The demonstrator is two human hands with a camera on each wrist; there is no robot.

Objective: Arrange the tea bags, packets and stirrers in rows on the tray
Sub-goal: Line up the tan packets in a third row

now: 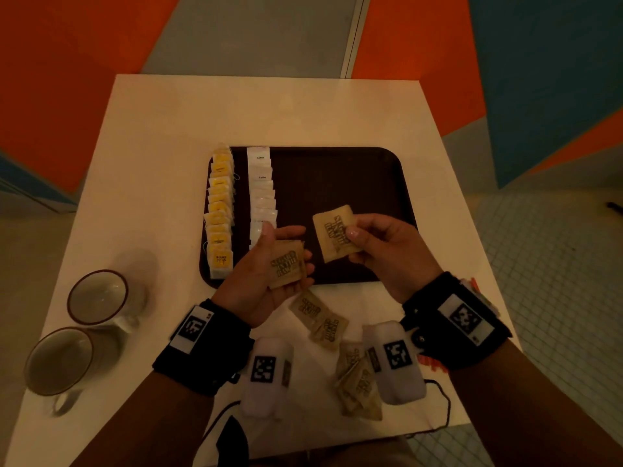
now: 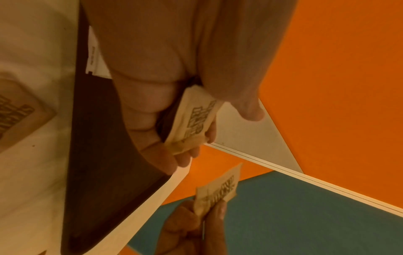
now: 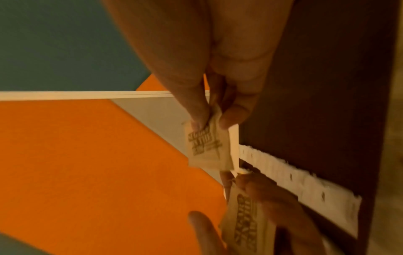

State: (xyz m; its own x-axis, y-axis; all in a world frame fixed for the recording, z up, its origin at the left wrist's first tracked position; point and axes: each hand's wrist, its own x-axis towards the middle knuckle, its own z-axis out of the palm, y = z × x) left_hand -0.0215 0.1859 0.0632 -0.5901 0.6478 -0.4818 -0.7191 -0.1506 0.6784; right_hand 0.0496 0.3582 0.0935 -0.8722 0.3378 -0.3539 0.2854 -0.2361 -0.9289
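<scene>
A dark brown tray (image 1: 337, 176) lies on the white table. Along its left edge runs a row of yellow-tagged tea bags (image 1: 219, 210), and beside it a row of white coffee packets (image 1: 261, 193). My left hand (image 1: 269, 264) holds a small stack of brown sugar packets (image 1: 286, 268) over the tray's near edge; the stack (image 2: 194, 119) sits between thumb and fingers. My right hand (image 1: 374, 244) pinches a single brown sugar packet (image 1: 335, 235) above the tray, seen also as the packet (image 3: 206, 146) in the right wrist view. No stirrers show.
Several loose brown sugar packets (image 1: 318, 318) lie on the table in front of the tray, with more (image 1: 357, 382) under my right wrist. Two cups (image 1: 97, 298) (image 1: 59, 360) stand at the near left. A black cable (image 1: 441, 409) runs along the near edge.
</scene>
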